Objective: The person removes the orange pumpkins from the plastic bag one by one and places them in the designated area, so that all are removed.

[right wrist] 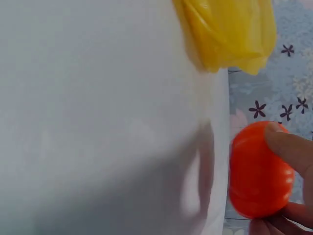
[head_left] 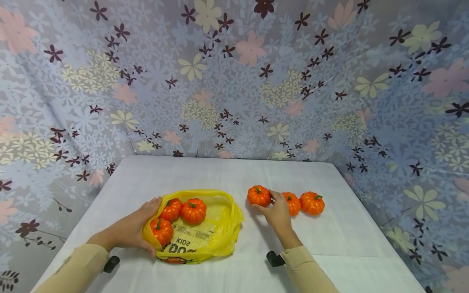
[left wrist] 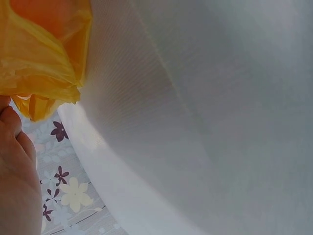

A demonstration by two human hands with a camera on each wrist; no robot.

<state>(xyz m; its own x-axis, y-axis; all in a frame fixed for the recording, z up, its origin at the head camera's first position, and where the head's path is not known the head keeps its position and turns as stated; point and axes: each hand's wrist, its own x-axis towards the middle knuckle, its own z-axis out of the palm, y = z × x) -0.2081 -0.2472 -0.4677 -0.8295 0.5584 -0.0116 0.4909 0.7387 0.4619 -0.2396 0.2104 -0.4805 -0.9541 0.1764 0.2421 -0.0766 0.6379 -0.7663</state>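
Note:
A yellow plastic bag (head_left: 236,219) lies with its mouth spread wide on the table's left half. Inside it sit a small orange pumpkin (head_left: 193,211), a second pumpkin (head_left: 171,209) and a third pumpkin (head_left: 161,231), all toward its left side. My left hand (head_left: 133,226) grips the bag's left side, thumb near the front and fingers at the back. To the right of the bag, my right hand (head_left: 277,213) pinches another small pumpkin (head_left: 258,195) between thumb and fingers. In the right wrist view this pumpkin (right wrist: 259,171) is raised off the table, its shadow apart from it.
Right of my right hand, one pumpkin (head_left: 292,203), partly hidden by the hand, stands beside another pumpkin (head_left: 312,203). A white cloth covers the table (head_left: 329,240). Floral fabric (head_left: 234,101) hangs behind the table and along both sides.

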